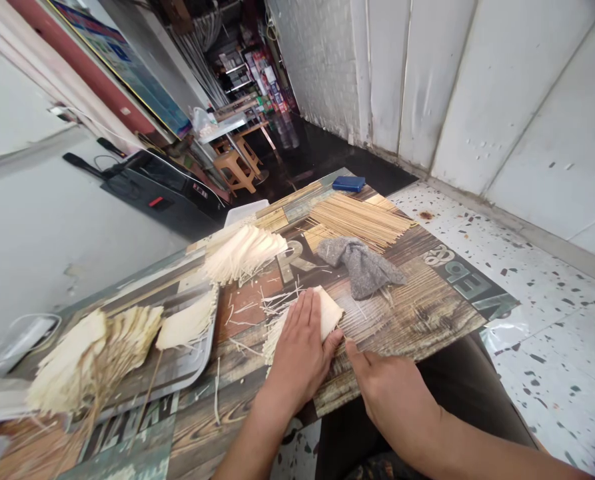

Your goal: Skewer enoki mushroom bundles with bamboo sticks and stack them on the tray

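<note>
My left hand [300, 350] lies flat, fingers stretched out, pressing on a pale cream sheet with a fringed edge [328, 311] on the wood-print table [427, 313]. My right hand [390, 390] rests just right of it near the table's front edge, thumb pointing toward the sheet; its fingers are curled under and hidden. Loose pale strips [277, 303] lie scattered around the sheet.
A grey cloth [362, 263] lies beyond the sheet. Thin bamboo skewers [360, 220] are spread at the far end, beside a blue box [348, 183]. A fan of fringed sheets [242, 253] and a metal tray [187, 363] holding skewered pieces [92, 353] sit left.
</note>
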